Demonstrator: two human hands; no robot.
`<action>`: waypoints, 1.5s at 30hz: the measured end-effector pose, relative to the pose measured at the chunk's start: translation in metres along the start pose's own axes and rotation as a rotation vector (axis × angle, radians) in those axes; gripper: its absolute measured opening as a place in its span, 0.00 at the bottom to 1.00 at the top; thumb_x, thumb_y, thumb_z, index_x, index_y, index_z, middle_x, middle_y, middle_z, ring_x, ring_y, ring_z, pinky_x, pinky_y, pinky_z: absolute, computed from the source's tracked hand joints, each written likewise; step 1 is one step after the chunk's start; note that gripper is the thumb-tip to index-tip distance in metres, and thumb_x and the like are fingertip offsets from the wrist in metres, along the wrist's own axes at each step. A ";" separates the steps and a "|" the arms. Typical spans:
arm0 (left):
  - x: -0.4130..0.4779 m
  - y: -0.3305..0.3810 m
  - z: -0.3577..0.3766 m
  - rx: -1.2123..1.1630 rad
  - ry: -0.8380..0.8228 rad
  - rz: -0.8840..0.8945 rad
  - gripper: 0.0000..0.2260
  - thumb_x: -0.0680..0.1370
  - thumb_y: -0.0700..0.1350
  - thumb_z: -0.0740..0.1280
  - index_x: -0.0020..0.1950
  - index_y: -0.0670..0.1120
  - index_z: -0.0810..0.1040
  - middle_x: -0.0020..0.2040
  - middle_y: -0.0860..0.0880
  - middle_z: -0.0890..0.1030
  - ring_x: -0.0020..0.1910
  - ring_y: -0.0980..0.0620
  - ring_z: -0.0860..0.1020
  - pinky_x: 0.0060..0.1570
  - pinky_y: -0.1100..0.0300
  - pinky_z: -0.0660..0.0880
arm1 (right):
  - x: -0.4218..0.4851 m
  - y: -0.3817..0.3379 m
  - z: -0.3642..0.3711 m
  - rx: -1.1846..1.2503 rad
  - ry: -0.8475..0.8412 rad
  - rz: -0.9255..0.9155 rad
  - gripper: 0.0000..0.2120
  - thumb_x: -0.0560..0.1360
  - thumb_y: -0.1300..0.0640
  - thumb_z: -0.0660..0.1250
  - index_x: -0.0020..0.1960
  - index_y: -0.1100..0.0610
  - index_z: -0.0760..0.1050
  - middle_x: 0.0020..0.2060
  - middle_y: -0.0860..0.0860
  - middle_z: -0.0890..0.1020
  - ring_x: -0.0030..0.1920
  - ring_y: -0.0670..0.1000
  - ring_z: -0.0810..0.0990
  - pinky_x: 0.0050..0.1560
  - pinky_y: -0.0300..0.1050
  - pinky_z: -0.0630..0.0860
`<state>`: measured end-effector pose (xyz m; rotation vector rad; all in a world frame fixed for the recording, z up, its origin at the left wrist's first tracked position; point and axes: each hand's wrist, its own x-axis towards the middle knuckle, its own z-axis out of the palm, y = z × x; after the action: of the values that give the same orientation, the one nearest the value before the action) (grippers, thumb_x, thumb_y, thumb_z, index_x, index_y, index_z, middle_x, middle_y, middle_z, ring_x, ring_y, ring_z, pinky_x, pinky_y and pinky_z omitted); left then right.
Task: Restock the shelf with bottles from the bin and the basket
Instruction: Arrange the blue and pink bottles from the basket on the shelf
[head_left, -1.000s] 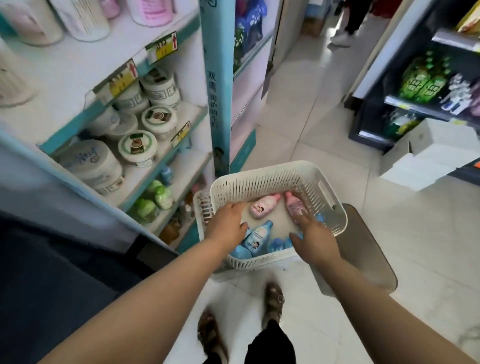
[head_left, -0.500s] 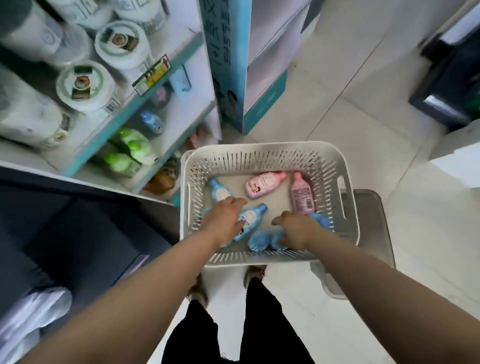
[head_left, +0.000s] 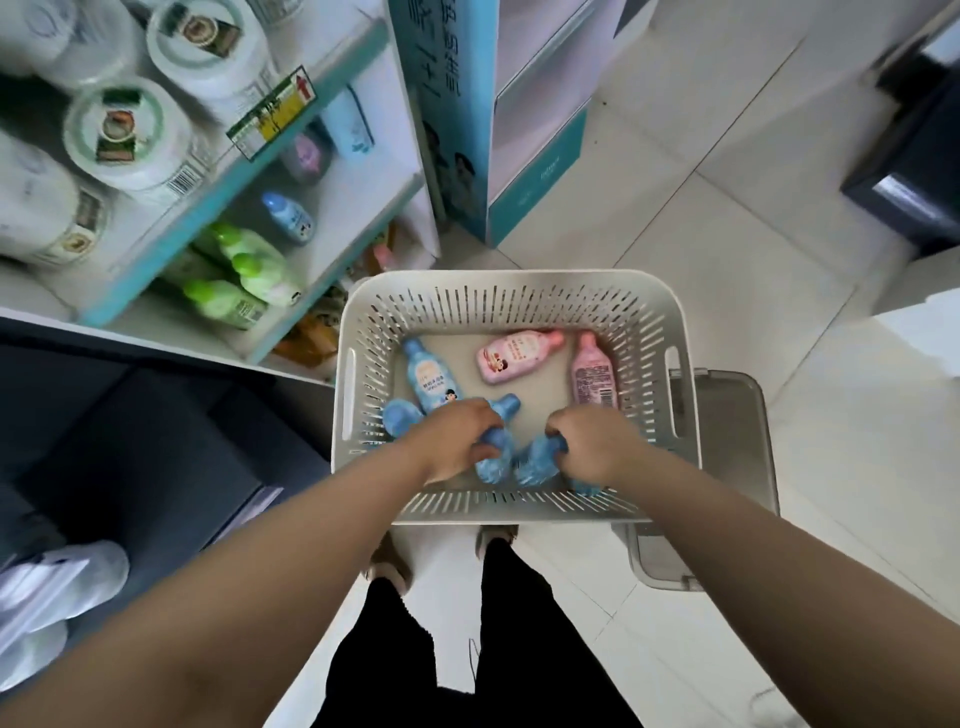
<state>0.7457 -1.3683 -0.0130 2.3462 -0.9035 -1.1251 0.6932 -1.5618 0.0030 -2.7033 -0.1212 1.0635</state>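
White shelf unit with teal edging (head_left: 197, 215) stands at 10 o'clock of the basket. Its lower tier carries green-capped bottles (head_left: 244, 280) and one small blue shelf bottle (head_left: 288, 218). The white slotted plastic basket (head_left: 511, 278) sits over a translucent grey plastic bin (head_left: 727, 467), which projects at 4 o'clock. Both hands are inside the basket, near its 6 o'clock wall. Left hand (head_left: 457, 441) curls around a light blue plastic bottle (head_left: 493, 462). Right hand (head_left: 592, 441) grasps a second blue bottle (head_left: 535, 465), just beside the first. Lying loose on the basket floor are a labelled blue bottle (head_left: 428, 379) at 10 o'clock, a pink bottle (head_left: 517, 356) at 12 and a pink barcode-side bottle (head_left: 595, 379) at 2.
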 end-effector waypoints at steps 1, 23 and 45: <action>-0.004 0.000 -0.009 -0.010 0.043 -0.014 0.12 0.77 0.44 0.66 0.58 0.41 0.76 0.55 0.43 0.76 0.54 0.45 0.74 0.49 0.61 0.66 | -0.003 0.004 -0.007 0.053 0.041 -0.007 0.13 0.73 0.57 0.64 0.56 0.55 0.76 0.53 0.54 0.81 0.55 0.57 0.78 0.52 0.46 0.74; -0.271 0.050 -0.183 -0.240 0.894 -0.175 0.12 0.79 0.46 0.64 0.62 0.47 0.75 0.54 0.50 0.81 0.53 0.53 0.79 0.55 0.56 0.75 | -0.112 -0.161 -0.229 0.201 0.486 -0.568 0.12 0.72 0.58 0.71 0.55 0.53 0.78 0.43 0.45 0.79 0.41 0.45 0.76 0.47 0.38 0.71; -0.738 0.070 -0.049 0.050 1.549 -0.558 0.14 0.73 0.54 0.71 0.50 0.45 0.78 0.42 0.49 0.82 0.43 0.50 0.80 0.47 0.55 0.76 | -0.338 -0.576 -0.150 0.155 0.784 -1.124 0.11 0.68 0.46 0.74 0.41 0.54 0.82 0.31 0.49 0.80 0.33 0.50 0.76 0.39 0.45 0.74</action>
<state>0.4101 -0.9042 0.4602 2.5489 0.3095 0.7238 0.5524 -1.0859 0.4739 -2.0985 -1.1415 -0.2872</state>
